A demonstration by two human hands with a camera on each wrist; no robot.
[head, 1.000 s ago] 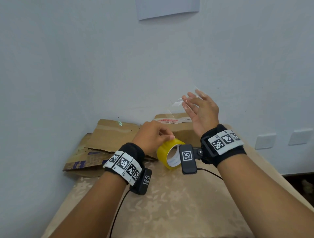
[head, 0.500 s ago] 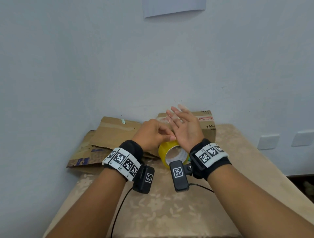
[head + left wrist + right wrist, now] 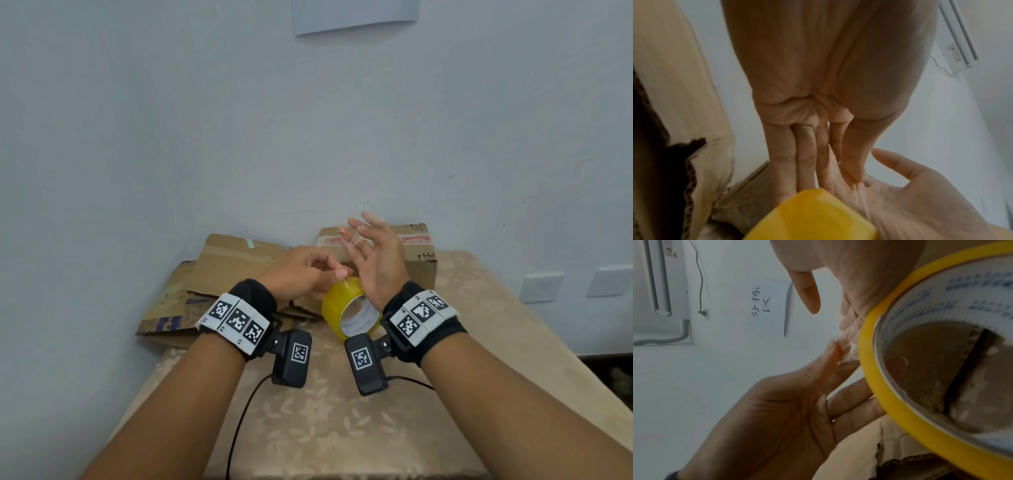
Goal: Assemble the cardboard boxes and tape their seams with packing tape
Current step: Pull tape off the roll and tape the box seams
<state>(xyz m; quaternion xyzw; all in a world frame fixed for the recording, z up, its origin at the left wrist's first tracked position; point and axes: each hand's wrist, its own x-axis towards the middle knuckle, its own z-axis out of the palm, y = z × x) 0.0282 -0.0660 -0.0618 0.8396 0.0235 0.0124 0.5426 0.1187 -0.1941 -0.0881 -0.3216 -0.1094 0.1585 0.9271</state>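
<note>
At the centre of the tabletop [image 3: 342, 428], between your two wrists, the yellow roll of packing tape [image 3: 349, 310] is standing on edge with its open core facing you. Your left hand [image 3: 301, 277] is sitting just left of and above the roll, with its fingers [image 3: 337, 274] curling in toward the thumb over the top of the roll. The left wrist view is showing the thumb pressing against those fingers beside the yellow rim, pinching a thin strip of clear tape [image 3: 861, 197] that is running from the roll. Your right hand [image 3: 376, 260] is rising above the roll with its palm turned toward the left hand and its fingers [image 3: 363, 226] spreading out straight and relaxed, gripping nothing. A faint shine of clear film is showing near those fingertips, but you cannot tell from these views whether it is sticking to them.

Behind both hands, an assembled cardboard box [image 3: 414, 253] is sitting against the wall [image 3: 308, 137], with printed red-and-white tape across its top. To its left, flattened cardboard sheets [image 3: 233, 267] are lying stacked, overlapping one another at the far left corner of the tabletop. Black cables are trailing from the wrist cameras [image 3: 291, 356] across the patterned cloth toward you.
</note>
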